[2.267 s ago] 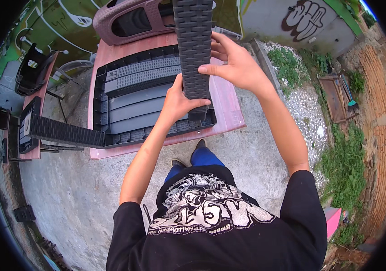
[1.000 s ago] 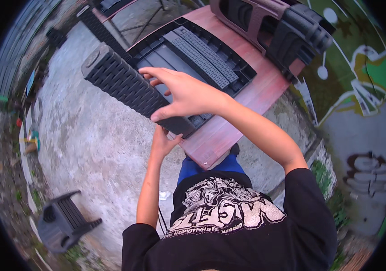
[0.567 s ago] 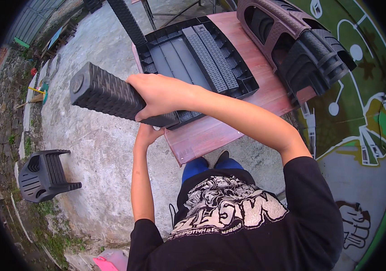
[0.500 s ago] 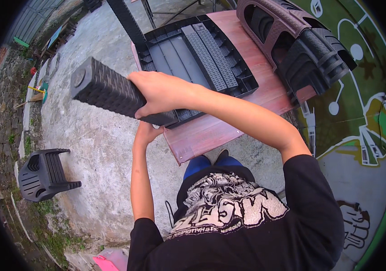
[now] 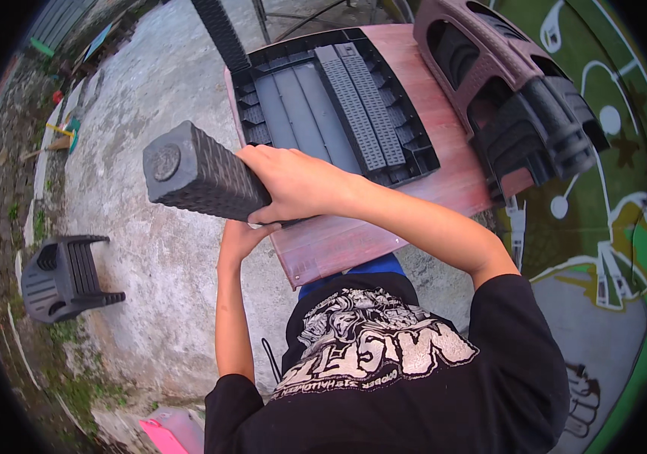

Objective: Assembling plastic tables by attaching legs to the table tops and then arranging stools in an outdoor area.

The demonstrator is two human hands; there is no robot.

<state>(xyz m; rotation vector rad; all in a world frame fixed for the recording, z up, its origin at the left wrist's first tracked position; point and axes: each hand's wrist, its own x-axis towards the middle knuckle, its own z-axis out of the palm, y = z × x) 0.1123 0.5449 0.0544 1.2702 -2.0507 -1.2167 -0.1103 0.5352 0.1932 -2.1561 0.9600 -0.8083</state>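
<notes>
A dark grey, woven-textured plastic table leg (image 5: 214, 175) stands tilted at the near left corner of an upturned plastic tabletop (image 5: 414, 125), its round-capped end toward me. My right hand (image 5: 293, 180) is closed around the leg from above, thumb on its near side. Lower down, my left hand (image 5: 245, 240) is at the leg's base by the tabletop corner; its fingers are mostly hidden behind the leg. Two more legs (image 5: 359, 106) lie side by side inside the tabletop. Another upright leg (image 5: 221, 34) rises from its far left corner.
Beneath the tabletop is a reddish wooden table (image 5: 456, 163). Stacked brown and black plastic chairs (image 5: 520, 98) sit at its right, beside a painted green wall (image 5: 618, 91). A dark plastic chair (image 5: 66, 276) is on the concrete floor at left, a pink-edged container (image 5: 172, 433) lower down.
The leg's capped end has swung right and nearer, showing more of its end face. Both hands keep their places on it. The whole view has shifted slightly.
</notes>
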